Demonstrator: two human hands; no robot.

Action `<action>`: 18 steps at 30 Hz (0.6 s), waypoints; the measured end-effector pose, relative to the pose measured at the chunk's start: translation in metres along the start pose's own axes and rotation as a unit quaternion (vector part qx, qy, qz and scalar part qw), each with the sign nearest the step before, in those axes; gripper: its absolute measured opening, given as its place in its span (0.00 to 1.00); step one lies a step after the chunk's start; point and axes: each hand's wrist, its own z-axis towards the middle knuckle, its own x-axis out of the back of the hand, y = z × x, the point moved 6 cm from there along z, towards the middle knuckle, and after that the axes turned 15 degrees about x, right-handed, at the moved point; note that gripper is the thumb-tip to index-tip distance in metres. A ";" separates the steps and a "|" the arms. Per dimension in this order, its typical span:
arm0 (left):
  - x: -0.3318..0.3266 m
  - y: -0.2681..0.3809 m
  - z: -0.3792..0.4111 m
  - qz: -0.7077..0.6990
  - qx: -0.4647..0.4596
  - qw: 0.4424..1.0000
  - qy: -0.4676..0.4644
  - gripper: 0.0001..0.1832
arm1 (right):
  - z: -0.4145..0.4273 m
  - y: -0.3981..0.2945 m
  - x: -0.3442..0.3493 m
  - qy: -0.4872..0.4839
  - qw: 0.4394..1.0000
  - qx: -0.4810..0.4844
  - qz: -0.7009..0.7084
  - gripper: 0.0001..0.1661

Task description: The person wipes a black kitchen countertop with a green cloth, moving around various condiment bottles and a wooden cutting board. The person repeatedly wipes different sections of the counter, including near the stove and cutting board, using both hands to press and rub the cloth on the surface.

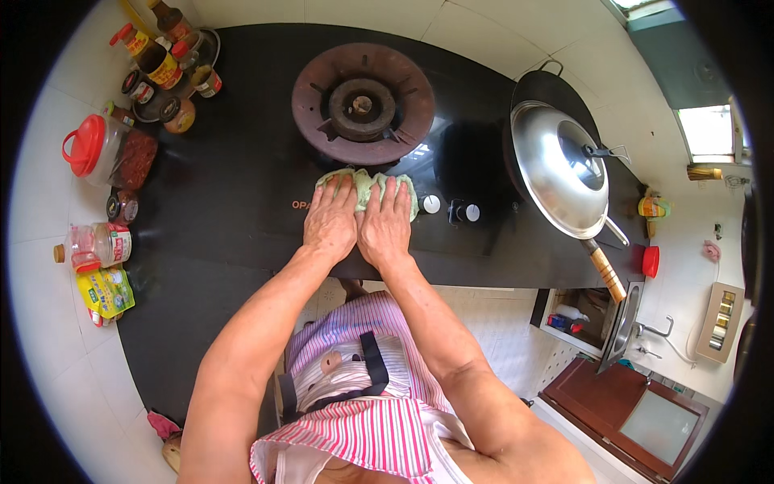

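Note:
A pale green cloth (363, 189) lies on the black glass top of a gas stove, just in front of the round burner (363, 104). My left hand (331, 219) presses on the cloth's left part, its fingers stretched forward over it. Beside it, with the thumbs close together, my right hand (386, 225) bears down on the right part. Both palms face down, and the cloth bunches up around the fingertips. A silver control knob (430, 204) sits right of the cloth, and a second knob (468, 212) is farther right.
At right, a wok (547, 85) carries a domed metal lid (559, 169); a wooden handle (604, 270) juts over the counter's front edge. Sauce bottles (154, 63), a red-lidded jar (118, 151) and a yellow pouch (106, 291) line the left wall. A sink (623, 327) lies beyond the wok.

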 end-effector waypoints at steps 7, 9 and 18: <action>-0.011 -0.007 -0.057 -0.001 -0.024 1.000 -0.010 0.35 | -0.045 -0.020 0.015 -0.017 0.998 0.034 0.049 0.41; -0.013 -0.007 -0.053 -0.005 -0.023 1.000 -0.001 0.35 | -0.035 -0.015 0.017 -0.008 0.998 0.046 0.042 0.41; 0.000 -0.003 -0.020 0.006 -0.017 1.000 -0.007 0.33 | -0.010 -0.010 0.021 0.007 0.999 0.031 0.025 0.41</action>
